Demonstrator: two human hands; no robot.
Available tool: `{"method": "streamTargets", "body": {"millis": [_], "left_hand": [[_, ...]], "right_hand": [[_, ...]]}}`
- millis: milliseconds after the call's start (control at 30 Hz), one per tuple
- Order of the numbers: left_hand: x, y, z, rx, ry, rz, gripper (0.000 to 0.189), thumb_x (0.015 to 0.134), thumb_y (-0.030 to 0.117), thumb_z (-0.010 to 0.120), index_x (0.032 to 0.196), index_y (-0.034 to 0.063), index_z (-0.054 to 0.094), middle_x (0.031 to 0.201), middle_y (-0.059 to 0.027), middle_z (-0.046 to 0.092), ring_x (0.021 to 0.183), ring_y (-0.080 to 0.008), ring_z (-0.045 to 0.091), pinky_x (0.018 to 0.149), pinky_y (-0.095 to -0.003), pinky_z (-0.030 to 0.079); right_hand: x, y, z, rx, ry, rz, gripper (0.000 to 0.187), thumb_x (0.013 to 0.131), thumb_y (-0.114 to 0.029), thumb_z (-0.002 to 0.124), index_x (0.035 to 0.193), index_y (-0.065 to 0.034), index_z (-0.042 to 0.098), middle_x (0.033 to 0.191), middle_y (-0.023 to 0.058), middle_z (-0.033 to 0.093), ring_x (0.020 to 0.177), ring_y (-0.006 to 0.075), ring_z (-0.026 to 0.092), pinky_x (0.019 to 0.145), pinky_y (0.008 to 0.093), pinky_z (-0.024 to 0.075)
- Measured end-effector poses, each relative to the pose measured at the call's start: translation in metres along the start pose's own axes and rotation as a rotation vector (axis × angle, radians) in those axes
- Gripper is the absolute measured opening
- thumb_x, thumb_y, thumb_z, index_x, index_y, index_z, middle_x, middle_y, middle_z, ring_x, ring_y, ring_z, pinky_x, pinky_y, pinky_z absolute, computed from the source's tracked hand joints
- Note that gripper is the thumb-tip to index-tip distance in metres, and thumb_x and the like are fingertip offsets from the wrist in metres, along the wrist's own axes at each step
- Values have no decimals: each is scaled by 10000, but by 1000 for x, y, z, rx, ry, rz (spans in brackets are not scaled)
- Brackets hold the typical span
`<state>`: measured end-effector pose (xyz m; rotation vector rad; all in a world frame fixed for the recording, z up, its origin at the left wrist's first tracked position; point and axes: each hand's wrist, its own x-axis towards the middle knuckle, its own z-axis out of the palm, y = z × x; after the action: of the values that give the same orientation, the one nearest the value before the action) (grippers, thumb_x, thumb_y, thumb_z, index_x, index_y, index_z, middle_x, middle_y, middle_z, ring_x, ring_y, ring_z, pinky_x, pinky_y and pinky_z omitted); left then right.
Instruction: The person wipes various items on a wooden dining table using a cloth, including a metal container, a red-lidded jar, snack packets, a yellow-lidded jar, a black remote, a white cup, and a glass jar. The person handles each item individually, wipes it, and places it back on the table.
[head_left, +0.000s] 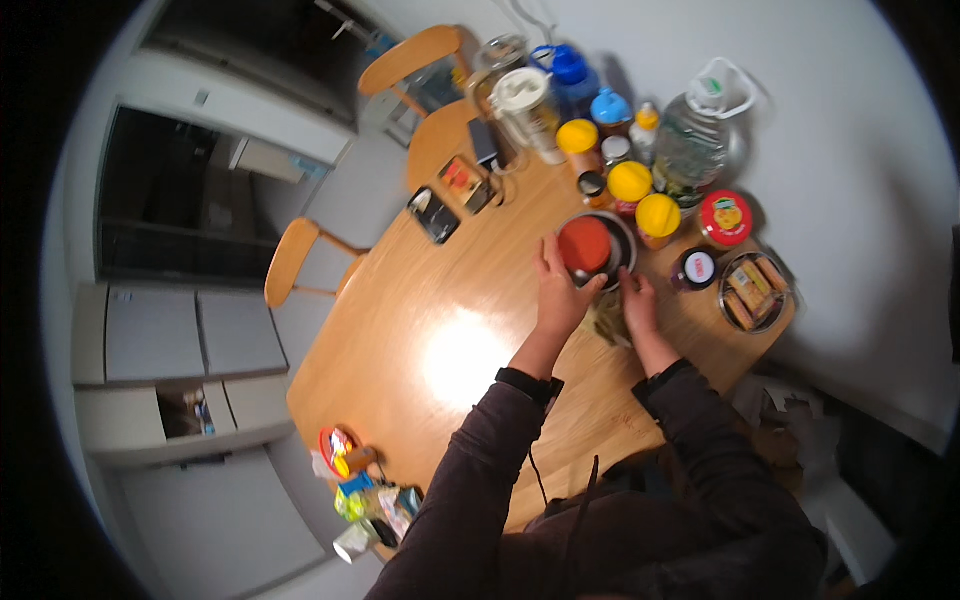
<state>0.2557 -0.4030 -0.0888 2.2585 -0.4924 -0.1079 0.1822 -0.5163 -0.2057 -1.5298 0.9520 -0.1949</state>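
A round orange-red object (585, 244), perhaps a lid, sits over or inside a dark, shiny-rimmed metal bowl (622, 244). My left hand (561, 292) grips its near left side, with the thumb reaching across the front. At the bowl's near edge, the fingers of my right hand (639, 304) are bent; whether they pinch the rim or something below it is unclear. Between my wrists lies a greenish, partly see-through item (609, 322), blurred and partly hidden by the hands.
Yellow-lidded jars (630, 181), a red-lidded jar (725, 218) and a large water bottle (691, 146) crowd the wall side. A round container of packaged snacks (752, 291) stands right. Two phones (433, 215) lie farther left. Snack packets (375, 506) cover the lower-left table (390, 330) corner.
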Motion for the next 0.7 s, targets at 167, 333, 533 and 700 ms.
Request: {"method": "streamTargets", "body": {"millis": [167, 333, 533, 700], "left_hand": [[-62, -25, -40, 44, 47, 7, 746, 776, 156, 746, 1358, -12, 311, 1394, -273, 236, 1133, -427, 486, 945, -429, 467], [-162, -52, -94, 104, -46, -239, 669, 789, 179, 732, 1326, 26, 363, 1403, -272, 218, 1108, -481, 490, 910, -447, 491], [-288, -91, -153, 114, 81, -463, 596, 806, 203, 716, 1287, 23, 414, 1419, -255, 206, 1140, -483, 471, 914, -459, 481], [-385, -129, -183, 110, 273, -620, 559, 807, 209, 709, 1264, 27, 441, 1394, -239, 253, 1035, -416, 532, 875, -435, 487]], "right_hand": [[-35, -9, -10, 30, -117, -24, 538, 881, -436, 618, 1177, -1, 505, 1095, 158, 584, 1031, 268, 551, 906, 365, 415], [-92, -25, -17, -150, -426, -404, 513, 883, -223, 619, 1318, -64, 400, 1283, 178, 494, 1173, 332, 488, 975, 392, 387], [-130, 10, 20, -990, -418, -699, 688, 920, -301, 560, 1489, -136, 210, 1557, 152, 99, 1426, 331, 117, 1125, 526, 133], [-167, 42, 67, -1079, -579, -1004, 698, 933, -320, 531, 1508, -164, 167, 1565, 141, 73, 1443, 328, 50, 1135, 547, 79]]}}
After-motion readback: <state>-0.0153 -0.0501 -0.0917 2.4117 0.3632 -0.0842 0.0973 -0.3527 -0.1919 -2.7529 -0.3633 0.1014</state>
